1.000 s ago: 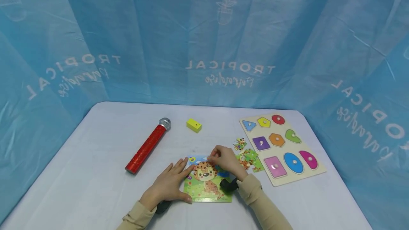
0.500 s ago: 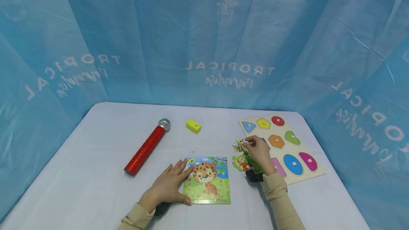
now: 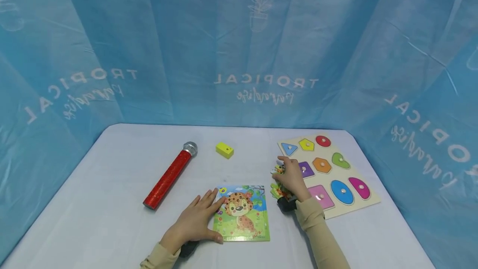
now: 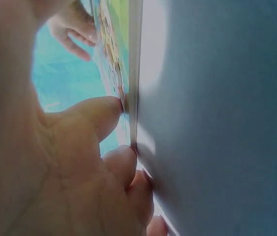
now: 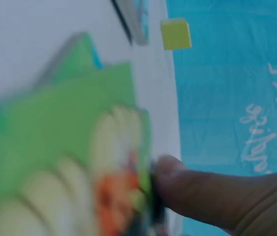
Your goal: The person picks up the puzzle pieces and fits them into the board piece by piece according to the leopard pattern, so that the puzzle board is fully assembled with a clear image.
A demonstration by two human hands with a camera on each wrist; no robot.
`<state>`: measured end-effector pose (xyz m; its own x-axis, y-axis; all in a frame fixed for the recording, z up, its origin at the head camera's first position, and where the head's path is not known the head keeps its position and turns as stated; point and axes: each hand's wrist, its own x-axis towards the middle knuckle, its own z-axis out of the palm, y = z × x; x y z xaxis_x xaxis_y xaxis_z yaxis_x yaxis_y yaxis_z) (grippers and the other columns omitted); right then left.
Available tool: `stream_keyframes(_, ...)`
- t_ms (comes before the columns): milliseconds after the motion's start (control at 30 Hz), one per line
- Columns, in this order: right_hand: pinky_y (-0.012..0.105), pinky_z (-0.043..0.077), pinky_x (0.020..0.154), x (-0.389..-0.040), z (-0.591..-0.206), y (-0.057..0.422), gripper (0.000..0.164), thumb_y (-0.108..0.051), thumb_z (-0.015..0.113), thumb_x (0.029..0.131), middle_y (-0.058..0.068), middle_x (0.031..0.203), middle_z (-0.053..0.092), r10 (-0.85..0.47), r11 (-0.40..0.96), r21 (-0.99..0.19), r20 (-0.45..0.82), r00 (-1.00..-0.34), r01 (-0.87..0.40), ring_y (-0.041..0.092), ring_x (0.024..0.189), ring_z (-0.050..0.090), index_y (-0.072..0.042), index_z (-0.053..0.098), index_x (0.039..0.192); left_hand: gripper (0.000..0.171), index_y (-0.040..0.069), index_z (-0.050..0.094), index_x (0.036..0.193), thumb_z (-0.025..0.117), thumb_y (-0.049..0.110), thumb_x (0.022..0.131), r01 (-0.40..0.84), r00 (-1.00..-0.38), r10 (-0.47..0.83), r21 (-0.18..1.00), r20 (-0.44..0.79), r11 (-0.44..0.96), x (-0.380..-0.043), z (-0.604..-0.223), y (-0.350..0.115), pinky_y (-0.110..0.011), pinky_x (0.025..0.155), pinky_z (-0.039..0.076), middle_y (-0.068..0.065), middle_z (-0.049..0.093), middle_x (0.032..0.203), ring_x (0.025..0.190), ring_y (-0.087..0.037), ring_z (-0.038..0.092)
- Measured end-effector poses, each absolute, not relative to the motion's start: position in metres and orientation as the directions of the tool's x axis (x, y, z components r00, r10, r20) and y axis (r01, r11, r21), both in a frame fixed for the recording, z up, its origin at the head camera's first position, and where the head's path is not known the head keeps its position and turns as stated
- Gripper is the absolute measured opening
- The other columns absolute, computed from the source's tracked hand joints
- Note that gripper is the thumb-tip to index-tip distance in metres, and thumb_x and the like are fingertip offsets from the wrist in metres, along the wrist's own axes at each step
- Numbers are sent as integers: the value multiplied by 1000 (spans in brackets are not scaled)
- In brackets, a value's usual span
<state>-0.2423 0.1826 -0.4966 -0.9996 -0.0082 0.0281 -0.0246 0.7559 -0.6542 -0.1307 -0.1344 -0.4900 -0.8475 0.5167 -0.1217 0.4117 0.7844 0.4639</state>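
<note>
My left hand lies with spread fingers along the left side of a square leopard-cub jigsaw puzzle. In the left wrist view its fingertips touch the puzzle's edge. My right hand is over loose jigsaw pieces right of the puzzle, thumb and index finger apart, with small pieces visible between them. In the right wrist view the thumb is right beside blurred green and orange pieces; my palm hides part of the pile in the head view.
A peg board with colourful knobbed shapes lies right of the pieces, partly under my right hand's line of sight. A yellow block stands towards the back. A red microphone lies on the left of the white table.
My right hand has left the puzzle's upper edge, moved right to the loose pieces, then shifted slightly left with thumb and index finger parted. My left hand stays in place at the puzzle.
</note>
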Motion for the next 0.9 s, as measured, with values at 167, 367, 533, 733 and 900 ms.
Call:
stream_keyframes(167, 48, 50, 90, -238, -492, 183, 55, -10, 74, 83, 25, 131, 56, 6, 727, -686, -30, -1000, 25, 33, 104, 56, -5, 55, 134, 114, 12, 36, 150, 79, 64, 59, 406, -851, 512, 470, -119, 784, -129, -489, -134, -61, 118, 20, -19, 21, 160, 148, -39, 20)
stream_keyframes(367, 34, 52, 75, -231, -487, 178, 17, -16, 64, 93, 13, 105, 71, 15, 610, -793, 4, -1000, 6, 21, 88, 63, -7, 70, 106, 112, 12, 36, 150, 80, 63, 60, 407, -851, 511, 463, -120, 787, -130, -489, -133, -60, 119, 19, -19, 21, 160, 148, -39, 20)
stream_keyframes(533, 27, 54, 63, -213, -481, 148, 13, -14, 68, 89, 10, 81, 73, -223, 454, -889, -54, -973, -55, 15, 70, 67, -4, 69, 97, 112, 12, 36, 150, 81, 62, 60, 407, -852, 509, 457, -123, 791, -130, -488, -134, -60, 118, 20, -20, 22, 160, 148, -39, 21)
stream_keyframes(733, 27, 52, 56, -190, -487, 102, 17, -19, 70, 89, 9, 76, 71, -482, 400, -912, -121, -868, -95, 11, 64, 64, -7, 68, 100, 111, 12, 35, 150, 79, 63, 62, 430, -845, 524, 448, -105, 784, -130, -487, -135, -62, 117, 22, -20, 22, 160, 148, -39, 21)
stream_keyframes(900, 23, 50, 53, -175, -492, 78, 19, -18, 76, 84, 1, 78, 68, -504, 495, -845, -89, -859, -203, 6, 62, 59, -10, 67, 99, 110, 10, 37, 149, 79, 62, 62, 451, -842, 534, 441, -78, 776, -129, -488, -135, -62, 117, 23, -20, 25, 159, 147, -39, 23)
